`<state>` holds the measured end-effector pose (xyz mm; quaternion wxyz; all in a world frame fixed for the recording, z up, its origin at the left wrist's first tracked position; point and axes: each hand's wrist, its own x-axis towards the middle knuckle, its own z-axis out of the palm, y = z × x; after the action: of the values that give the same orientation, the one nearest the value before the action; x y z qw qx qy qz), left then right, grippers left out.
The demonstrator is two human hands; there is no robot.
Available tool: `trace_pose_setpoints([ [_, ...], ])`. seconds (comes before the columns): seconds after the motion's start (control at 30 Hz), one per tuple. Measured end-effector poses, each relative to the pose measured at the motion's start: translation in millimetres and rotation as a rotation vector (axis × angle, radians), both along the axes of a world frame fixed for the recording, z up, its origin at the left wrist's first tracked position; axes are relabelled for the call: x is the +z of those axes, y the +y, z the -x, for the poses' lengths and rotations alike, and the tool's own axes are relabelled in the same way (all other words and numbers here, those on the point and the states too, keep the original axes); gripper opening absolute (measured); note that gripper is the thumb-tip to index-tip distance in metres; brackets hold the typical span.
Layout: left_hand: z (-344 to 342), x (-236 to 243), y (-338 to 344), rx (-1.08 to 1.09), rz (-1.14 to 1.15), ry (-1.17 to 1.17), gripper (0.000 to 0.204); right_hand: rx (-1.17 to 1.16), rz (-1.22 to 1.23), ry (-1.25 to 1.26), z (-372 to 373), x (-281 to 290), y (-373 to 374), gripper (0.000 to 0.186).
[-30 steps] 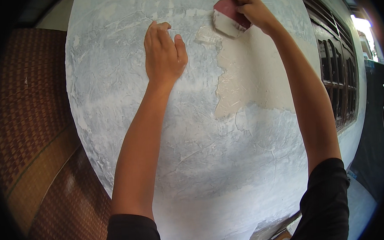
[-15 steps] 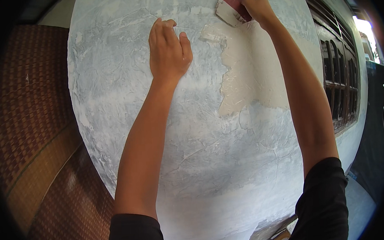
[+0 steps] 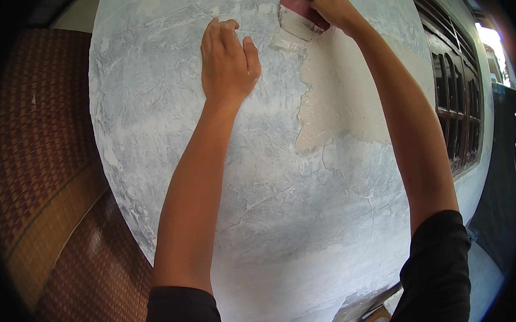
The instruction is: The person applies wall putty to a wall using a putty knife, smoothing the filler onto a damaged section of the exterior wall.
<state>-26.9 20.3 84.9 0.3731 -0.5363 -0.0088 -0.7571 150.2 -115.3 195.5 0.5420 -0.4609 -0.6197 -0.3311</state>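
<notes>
My right hand point(image 3: 336, 11) grips a dark red plastic putty spreader point(image 3: 302, 14) by its upper edge. Pale putty coats the spreader's lower-left side, which lies against the wall point(image 3: 259, 178). Below it spreads a patch of fresh cream-coloured putty point(image 3: 330, 100) with a ragged left edge; my right forearm hides some of its right side. To the left, my left hand point(image 3: 228, 64) lies on the bluish-white wall, holding nothing, its fingers slightly bent and the thumb apart.
Woven brown mats point(image 3: 44, 136) hang along the left side. On the right is a dark wooden window point(image 3: 456, 95) with glass panes, and beyond it a dark sheet point(image 3: 505, 161). A wooden object point(image 3: 375, 318) shows low down near my right sleeve.
The spreader has moved a little to the left along the wall, together with my right hand. My left hand stays almost in the same place.
</notes>
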Motion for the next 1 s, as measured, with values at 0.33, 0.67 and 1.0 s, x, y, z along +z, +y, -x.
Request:
trace_pose_setpoints([
  [0.33,2.8,-0.1,1.6,0.014,0.014,-0.007,0.033,0.065,-0.049,0.185,8.1,-6.4,-18.8,0.056],
  [0.67,-4.6,0.6,-2.0,0.003,0.009,-0.005,0.033,0.040,-0.047,0.106,-35.1,4.1,-16.7,0.058],
  [1.0,-3.9,1.0,-3.9,0.001,0.005,0.000,0.033,-0.170,-0.305,-0.267,-35.6,-20.0,-9.7,0.059],
])
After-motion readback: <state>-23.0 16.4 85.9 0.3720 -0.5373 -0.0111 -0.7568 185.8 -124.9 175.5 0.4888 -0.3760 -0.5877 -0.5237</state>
